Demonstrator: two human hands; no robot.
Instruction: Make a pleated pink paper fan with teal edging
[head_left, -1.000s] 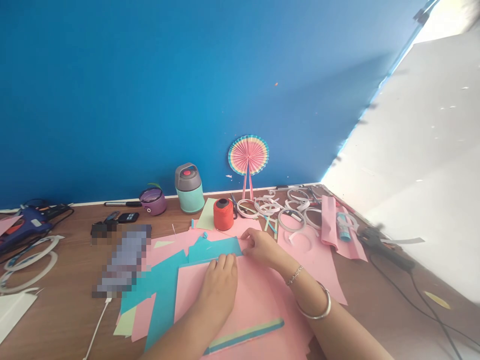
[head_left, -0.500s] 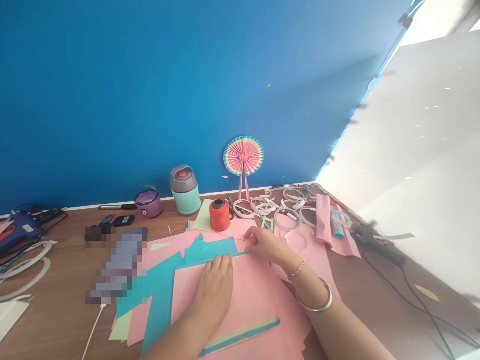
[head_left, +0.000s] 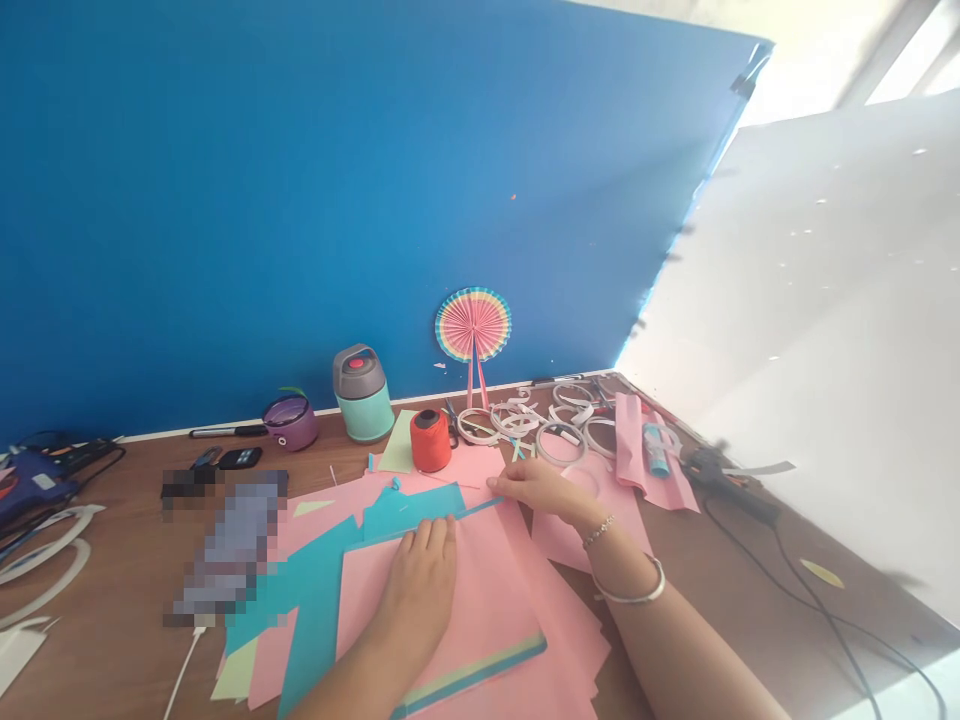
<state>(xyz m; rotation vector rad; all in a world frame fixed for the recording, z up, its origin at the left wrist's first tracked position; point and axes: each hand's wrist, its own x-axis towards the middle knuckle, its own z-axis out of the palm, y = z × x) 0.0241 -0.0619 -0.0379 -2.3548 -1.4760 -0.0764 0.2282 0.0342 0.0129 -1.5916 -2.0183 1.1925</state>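
Note:
A pink paper sheet (head_left: 480, 600) with blue and yellow-green strips along its near edge and a blue strip at its far edge lies in front of me. My left hand (head_left: 421, 580) rests flat on it, fingers stretched towards the far edge. At the far right corner, my right hand (head_left: 534, 490) has thumb and fingers pinched together; what is between them is hidden. A red thread spool (head_left: 430, 440) stands just beyond, and a thin reddish line runs from near it towards the right fingertips. Blue paper (head_left: 315, 580) and more pink paper (head_left: 566, 620) lie underneath.
A pink, yellow and blue paper fan (head_left: 473, 326) leans against the blue wall. Along the back stand a mint-green jar (head_left: 364, 408) and a purple cup (head_left: 291, 424). White tape rings (head_left: 562, 443) lie to the right, near a black cable (head_left: 810, 600). A blurred phone (head_left: 232, 540) lies left.
The view has shifted a little, moving the scene left and down. My right fingers have flattened slightly at the far corner. More brown tabletop shows between the pink sheets at right.

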